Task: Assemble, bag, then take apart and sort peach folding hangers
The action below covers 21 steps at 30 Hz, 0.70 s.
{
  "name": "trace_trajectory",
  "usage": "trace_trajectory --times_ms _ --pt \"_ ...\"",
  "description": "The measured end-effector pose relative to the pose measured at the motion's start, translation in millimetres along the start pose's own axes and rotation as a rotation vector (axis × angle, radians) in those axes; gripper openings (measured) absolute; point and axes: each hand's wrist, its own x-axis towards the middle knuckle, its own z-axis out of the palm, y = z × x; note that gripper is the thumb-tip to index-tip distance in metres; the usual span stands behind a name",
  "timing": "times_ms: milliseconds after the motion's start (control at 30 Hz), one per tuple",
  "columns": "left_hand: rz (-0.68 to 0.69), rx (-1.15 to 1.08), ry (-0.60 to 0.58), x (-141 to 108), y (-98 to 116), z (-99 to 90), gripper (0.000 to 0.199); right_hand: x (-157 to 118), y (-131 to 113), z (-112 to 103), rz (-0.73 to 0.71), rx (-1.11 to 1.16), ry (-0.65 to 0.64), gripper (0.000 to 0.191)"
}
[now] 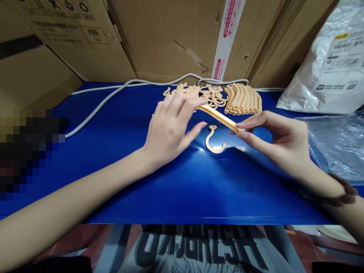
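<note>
Between thumb and fingers, my right hand point(280, 142) pinches one end of a beige plastic hanger arm point(218, 116), held at a slant above the table. My left hand point(172, 123) is at the arm's other end, thumb apart and fingers stretched out. Its fingertips overlap that end; whether they press on it I cannot tell. Below the hanger arm, a single beige hanger hook point(209, 145) lies flat on the blue table point(182, 189).
A pile of beige hooks point(213, 95) sits at the back, partly behind my left hand, beside stacked hanger arms point(243, 99). A white cable point(98, 108) runs along cardboard boxes point(176, 38). At right are a white plastic parcel point(327, 72) and clear plastic film point(338, 146).
</note>
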Motion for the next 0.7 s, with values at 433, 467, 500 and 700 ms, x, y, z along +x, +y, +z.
trace_trajectory --times_ms 433,467,500,700 --pt "-0.312 -0.542 -0.201 10.4 -18.2 0.4 0.021 14.2 13.6 -24.5 0.027 -0.061 -0.046 0.018" --pt "-0.404 -0.688 -0.223 11.8 -18.9 -0.3 0.020 17.9 18.9 -33.3 0.057 -0.109 -0.012 0.025" --pt "-0.493 -0.822 -0.233 13.0 -19.9 -0.6 0.021 21.6 26.0 -42.9 0.087 -0.186 0.043 0.032" --pt "-0.698 -1.173 -0.227 14.9 -29.6 3.7 0.027 33.0 83.2 -76.5 0.234 -0.763 -0.153 0.057"
